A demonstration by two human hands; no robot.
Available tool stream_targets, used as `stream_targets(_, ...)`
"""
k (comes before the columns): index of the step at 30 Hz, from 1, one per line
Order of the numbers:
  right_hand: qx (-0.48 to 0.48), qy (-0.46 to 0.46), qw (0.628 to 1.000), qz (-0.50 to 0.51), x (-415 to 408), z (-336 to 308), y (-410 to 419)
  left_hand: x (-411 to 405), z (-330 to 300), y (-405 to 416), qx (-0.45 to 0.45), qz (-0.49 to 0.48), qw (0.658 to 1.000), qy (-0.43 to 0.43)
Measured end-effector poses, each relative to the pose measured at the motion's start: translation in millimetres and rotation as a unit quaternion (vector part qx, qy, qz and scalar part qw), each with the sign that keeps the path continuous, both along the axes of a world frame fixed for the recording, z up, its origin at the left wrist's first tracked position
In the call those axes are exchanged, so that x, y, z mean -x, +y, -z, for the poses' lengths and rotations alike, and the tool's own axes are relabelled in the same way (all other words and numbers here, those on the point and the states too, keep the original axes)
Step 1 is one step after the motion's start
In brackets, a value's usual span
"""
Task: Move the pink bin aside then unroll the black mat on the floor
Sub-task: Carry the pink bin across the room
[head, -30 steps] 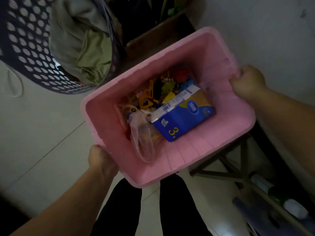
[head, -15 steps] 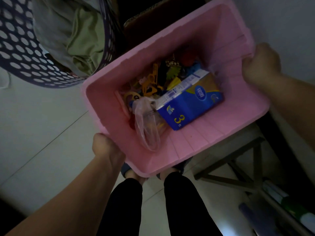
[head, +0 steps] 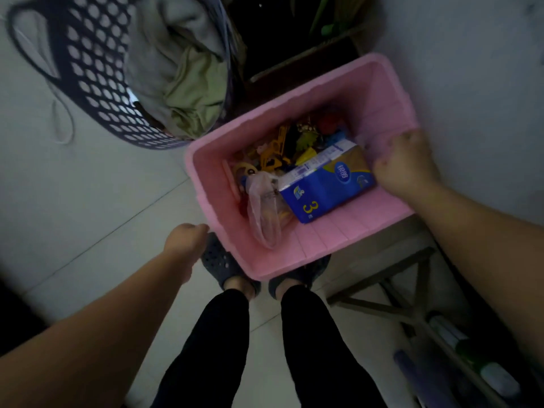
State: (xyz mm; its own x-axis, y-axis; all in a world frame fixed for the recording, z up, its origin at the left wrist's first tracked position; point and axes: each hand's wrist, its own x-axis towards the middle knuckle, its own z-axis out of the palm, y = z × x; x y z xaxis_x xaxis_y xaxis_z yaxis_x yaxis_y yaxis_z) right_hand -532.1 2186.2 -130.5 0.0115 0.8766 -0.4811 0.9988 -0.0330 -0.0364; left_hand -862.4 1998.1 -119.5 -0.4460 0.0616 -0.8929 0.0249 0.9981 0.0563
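Observation:
The pink bin sits low in front of my feet, beside the wall. In it lie a blue carton marked 3, a clear plastic bag and several small toys. My left hand is curled against the bin's near-left corner. My right hand grips the bin's right rim, blurred by motion. I see no black mat that I can tell as such.
A dark perforated laundry basket full of clothes stands at the upper left, close to the bin. Behind the bin is a cardboard box. A wooden frame with bottles stands at the lower right. Pale tiled floor lies to the left.
The bin has come down and toward my feet, and my shoes now show under its near edge. Both hands have lowered with it.

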Motion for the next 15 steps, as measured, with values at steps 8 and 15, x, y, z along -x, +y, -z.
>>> stream_targets(8,0.227,0.146,0.96,0.07,89,-158,-92,30,-185,-35,-0.073,0.192,0.976,-0.079)
stream_targets(15,0.284,0.209,0.924,0.15,110,-322,-173,63,-353,-143,-0.086,0.123,0.986,-0.072)
